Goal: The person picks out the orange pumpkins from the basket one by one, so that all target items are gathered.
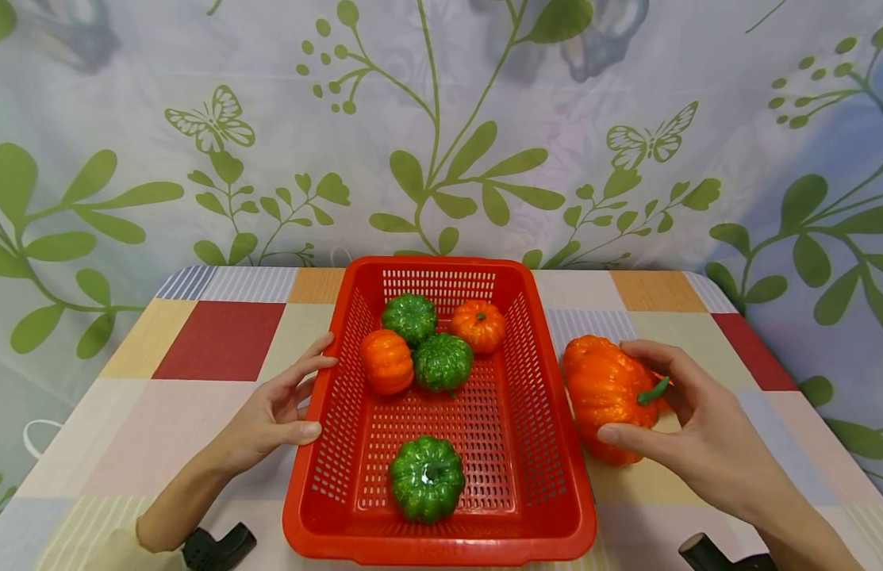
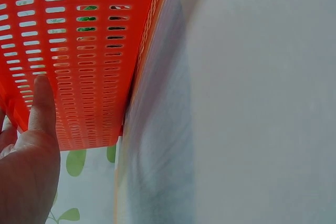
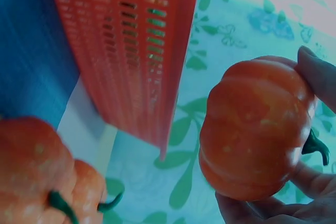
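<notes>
In the head view, my right hand [image 1: 705, 428] holds a glossy orange toy pumpkin [image 1: 601, 388] between thumb and fingers, just right of the red basket [image 1: 441, 549]. The pumpkin's green stem points toward the palm. The right wrist view shows the held pumpkin [image 3: 254, 129] raised, with two more orange pumpkins [image 3: 29, 169] lower left; in the head view these are mostly hidden behind it. My left hand [image 1: 259, 424] touches the basket's left side with fingertips and thumb spread apart. From the left wrist, its straight thumb [image 2: 44, 106] lies against the perforated wall.
Inside the basket lie several small pumpkins: two orange ones [image 1: 387, 362] [image 1: 478, 326] and green ones, grouped toward the back, plus a green pumpkin [image 1: 427, 479] near the front. A patchwork cloth [image 1: 220, 341] covers the table. Behind it hangs a leaf-patterned curtain [image 1: 441, 103].
</notes>
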Tool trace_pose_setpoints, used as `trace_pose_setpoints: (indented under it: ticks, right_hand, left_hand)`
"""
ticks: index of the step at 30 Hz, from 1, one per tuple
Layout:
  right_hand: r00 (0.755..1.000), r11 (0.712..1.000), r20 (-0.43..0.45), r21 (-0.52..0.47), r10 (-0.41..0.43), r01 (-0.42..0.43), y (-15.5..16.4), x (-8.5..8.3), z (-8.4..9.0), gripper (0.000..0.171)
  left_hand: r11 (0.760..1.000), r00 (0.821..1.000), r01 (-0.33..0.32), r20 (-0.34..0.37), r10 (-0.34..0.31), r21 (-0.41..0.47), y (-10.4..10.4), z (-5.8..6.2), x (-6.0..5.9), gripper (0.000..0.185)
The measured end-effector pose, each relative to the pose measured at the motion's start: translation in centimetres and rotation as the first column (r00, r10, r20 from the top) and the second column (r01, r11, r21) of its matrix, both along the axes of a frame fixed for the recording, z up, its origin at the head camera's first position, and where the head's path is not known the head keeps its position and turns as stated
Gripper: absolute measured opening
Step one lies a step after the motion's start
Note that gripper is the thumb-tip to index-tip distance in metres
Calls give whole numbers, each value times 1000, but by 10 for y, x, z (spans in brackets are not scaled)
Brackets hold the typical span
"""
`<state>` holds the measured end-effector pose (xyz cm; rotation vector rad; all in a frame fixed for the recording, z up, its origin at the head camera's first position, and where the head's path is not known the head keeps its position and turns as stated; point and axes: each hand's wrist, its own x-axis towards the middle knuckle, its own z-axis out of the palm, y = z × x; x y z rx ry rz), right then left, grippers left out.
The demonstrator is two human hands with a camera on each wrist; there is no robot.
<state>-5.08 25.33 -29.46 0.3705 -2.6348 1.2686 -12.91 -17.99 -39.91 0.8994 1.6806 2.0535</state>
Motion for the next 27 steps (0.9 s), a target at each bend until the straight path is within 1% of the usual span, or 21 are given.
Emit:
trace_pose_setpoints:
  ticks: [7, 12, 16, 19, 25, 27]
  right_hand:
    - [999, 999, -13, 40, -34, 34, 21, 4, -6, 72]
    - [996, 994, 22, 63, -92, 90, 39, 8, -14, 71]
    - [982, 979, 77, 124, -170, 160, 55, 10, -23, 71]
    - [971, 966, 102, 172, -215, 195, 68, 11, -31, 72]
    - [946, 950, 186, 216, -265, 224, 88, 11, -43, 78]
    - [945, 951, 192, 210, -266, 225, 93, 11, -48, 79]
  left_hand:
    - [1000, 1000, 1, -9, -1, 3, 0, 0, 0, 63]
    - [1000, 1000, 3, -9, -3, 6, -1, 0, 1, 63]
    - [1000, 1000, 3, -14, -3, 5, -1, 0, 1, 62]
    - [1000, 1000, 3, -14, -3, 6, -1, 0, 1, 62]
    - [1000, 1000, 3, -21, -3, 4, 0, 1, 1, 62]
    - [1000, 1000, 4, -22, -4, 4, 1, 2, 1, 62]
